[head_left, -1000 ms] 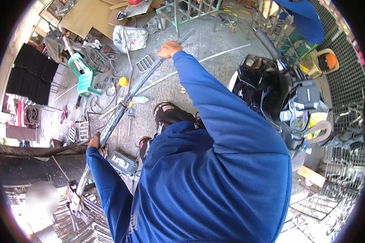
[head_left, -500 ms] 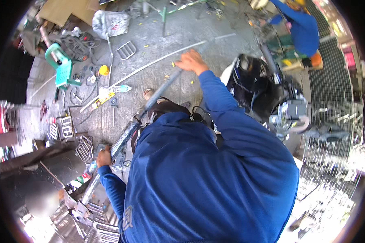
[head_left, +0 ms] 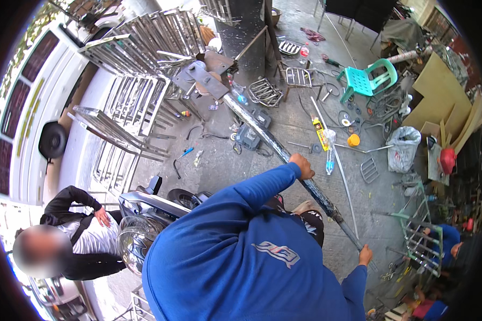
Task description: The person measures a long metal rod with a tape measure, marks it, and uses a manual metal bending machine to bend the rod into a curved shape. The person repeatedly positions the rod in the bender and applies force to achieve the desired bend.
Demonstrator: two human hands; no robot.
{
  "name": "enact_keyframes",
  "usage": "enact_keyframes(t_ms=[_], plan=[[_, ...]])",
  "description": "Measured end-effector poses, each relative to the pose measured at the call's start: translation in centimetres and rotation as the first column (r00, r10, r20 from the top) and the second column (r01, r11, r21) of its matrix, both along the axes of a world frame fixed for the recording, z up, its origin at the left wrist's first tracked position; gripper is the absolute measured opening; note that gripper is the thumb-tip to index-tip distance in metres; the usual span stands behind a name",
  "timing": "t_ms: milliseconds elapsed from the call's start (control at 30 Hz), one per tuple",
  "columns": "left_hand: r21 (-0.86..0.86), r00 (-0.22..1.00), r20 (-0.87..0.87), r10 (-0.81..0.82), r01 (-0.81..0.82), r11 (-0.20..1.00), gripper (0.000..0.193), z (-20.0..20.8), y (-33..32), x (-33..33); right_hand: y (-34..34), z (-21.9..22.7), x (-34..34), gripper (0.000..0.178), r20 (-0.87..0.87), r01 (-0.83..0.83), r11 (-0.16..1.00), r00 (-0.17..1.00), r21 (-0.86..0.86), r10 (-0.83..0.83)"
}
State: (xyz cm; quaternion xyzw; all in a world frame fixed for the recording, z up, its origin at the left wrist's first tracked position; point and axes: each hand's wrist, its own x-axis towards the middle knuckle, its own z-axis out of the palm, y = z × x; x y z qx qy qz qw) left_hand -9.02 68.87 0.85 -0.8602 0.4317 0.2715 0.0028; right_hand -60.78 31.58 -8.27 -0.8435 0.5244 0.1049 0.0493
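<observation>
Both my hands are on one long worn metal pipe [head_left: 322, 200] that slants from the upper left down to the right in front of me. My left hand [head_left: 303, 166] is closed around its middle part. Further down, my right hand [head_left: 366, 255] grips the thinner end. At the pipe's far end are flat dark metal plates [head_left: 208, 80] with a bracket. How the plates join the pipe is too small to tell. A grey machine-like case [head_left: 251, 134] sits on the floor beside the pipe.
Metal racks [head_left: 136, 101] stand to the left, near a white van [head_left: 24, 115]. A person [head_left: 99, 230] and a motorcycle [head_left: 154, 202] are at my left. A green chair [head_left: 361, 80], a bottle [head_left: 330, 160] and a white sack [head_left: 403, 150] are ahead right.
My body and view have swung left, so the chair now appears on the right. The pipe is still in both hands. The racks, van and nearby person have come into full view.
</observation>
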Motion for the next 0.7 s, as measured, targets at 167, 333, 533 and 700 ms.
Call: enact_keyframes(t_ms=[167, 333, 533, 700], plan=[[-0.109, 0.993, 0.034, 0.111, -0.107, 0.988, 0.057, -0.8, -1.2, 0.5, -1.8, 1.3, 5.0, 0.066, -0.157, 0.051, 0.992, 0.987, 0.113, -0.032], [-0.118, 0.992, 0.059, 0.109, -0.102, 0.988, 0.055, -1.8, -2.4, 1.2, -4.4, 1.2, 7.2, 0.067, -0.266, 0.022, 0.955, 0.962, 0.297, 0.06], [-0.164, 0.994, 0.026, 0.102, -0.096, 0.982, 0.05, -2.8, -3.2, 2.1, -4.1, 3.8, 14.2, 0.064, 0.0, -0.101, 0.926, 0.994, 0.364, 0.108], [-0.301, 0.999, 0.0, 0.033, -0.032, 0.953, 0.043, -4.3, -3.3, 3.0, 5.9, 7.5, 31.3, 0.049, 0.492, -0.354, 0.891, 0.851, 0.284, 0.182]])
